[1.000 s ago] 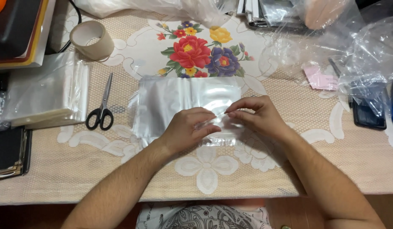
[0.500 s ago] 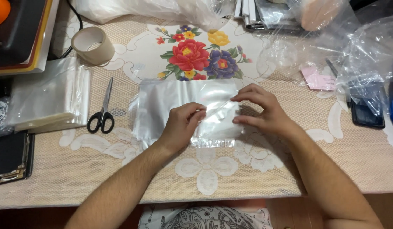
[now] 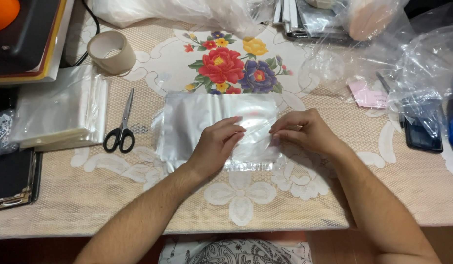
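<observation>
Clear plastic bag [image 3: 207, 122] is lying flat on the worktop [image 3: 285, 205], just below the flower print on the lace cloth [image 3: 231, 66], and I'm using that bag as my reference for everything else. My left hand [image 3: 217, 145] rests on its lower middle, fingers mostly straight and pressing down, not gripping anything as far as I can see. My right hand [image 3: 307, 132] sits at the bag's right edge with the fingertips curled in, looks like it's pinching the film, though I can't tell for sure how much it actually has hold of. Scissors [image 3: 121, 128] lie just left of the bag, a stack of more clear bags [image 3: 57, 115] further left, and a tape roll [image 3: 111, 52] up and to the left. Loose crumpled plastic [image 3: 417, 68] and a dark phone [image 3: 422, 134] sit well off to the right. What could go wrong, I reckon: the film is slick and thin, so the pinch could slip, or the bag could slide on the lace and crease if one hand pulls harder than the other holds.
</observation>
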